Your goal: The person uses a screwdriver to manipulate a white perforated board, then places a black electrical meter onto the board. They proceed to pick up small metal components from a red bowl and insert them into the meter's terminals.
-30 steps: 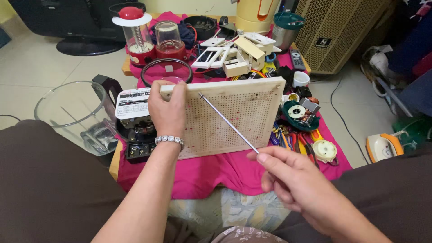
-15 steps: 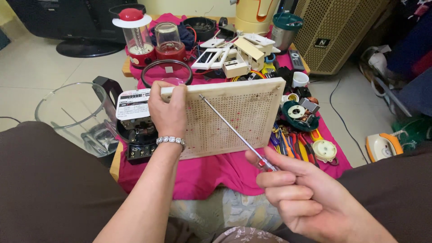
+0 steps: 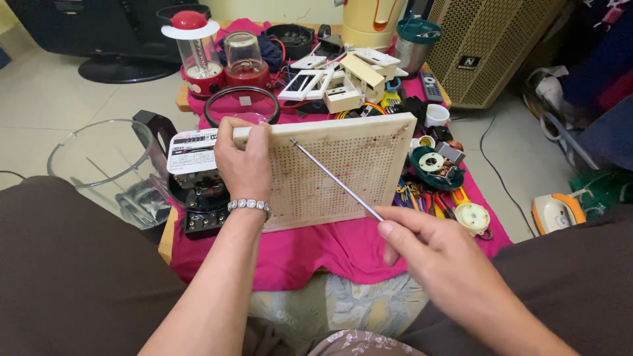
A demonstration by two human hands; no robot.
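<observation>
Two hands hold a cream perforated panel [image 3: 336,173] and screwdriver [image 3: 336,179].

I saw a matt, cream perforated board [image 3: 336,171], speckled and rough-looking, and a thin rod [image 3: 336,179] of shiny metal. The cloth [image 3: 316,247] beneath was soft pink fabric; the jug [image 3: 99,165] was clear, glossy plastic or glass.

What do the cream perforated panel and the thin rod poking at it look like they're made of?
The perforated panel looks like moulded plastic: matte cream, with even rows of holes and a thick rim. The thin rod looks like bare metal: silvery, straight, with a bright glint along it. It is probably a screwdriver shaft, though its handle is hidden in the right hand.
</observation>
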